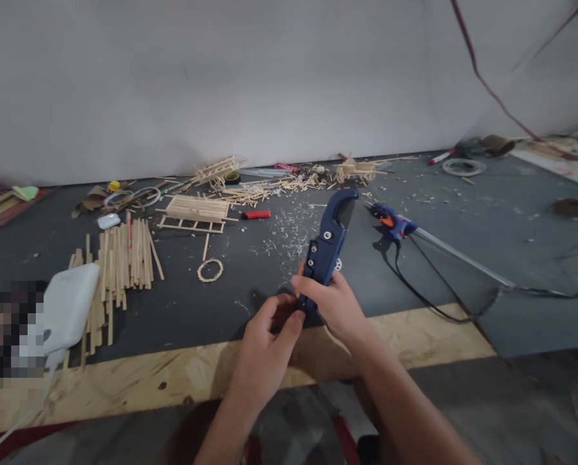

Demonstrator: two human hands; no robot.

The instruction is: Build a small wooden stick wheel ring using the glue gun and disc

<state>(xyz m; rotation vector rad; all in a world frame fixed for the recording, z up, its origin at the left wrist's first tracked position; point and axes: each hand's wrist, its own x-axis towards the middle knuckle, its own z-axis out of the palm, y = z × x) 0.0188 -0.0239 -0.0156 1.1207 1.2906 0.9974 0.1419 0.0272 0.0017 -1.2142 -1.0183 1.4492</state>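
Observation:
My right hand (334,305) is wrapped round the handles of a dark blue ratchet cutter (328,242), whose hooked jaw points up and away over the grey mat (414,278). My left hand (268,349) is beside it with fingertips pinched at the cutter's lower handle end; whether it holds anything small there is hidden. Both hands hover just above the near part of the mat.
A blue glue gun (394,225) with black cord lies to the right. Left are a bundle of wooden sticks (124,255), a stick frame (195,213), a small wooden ring (210,270), a red lighter (256,214) and a white object (68,303). Stick scraps litter the back. A plywood edge (172,371) runs along the front.

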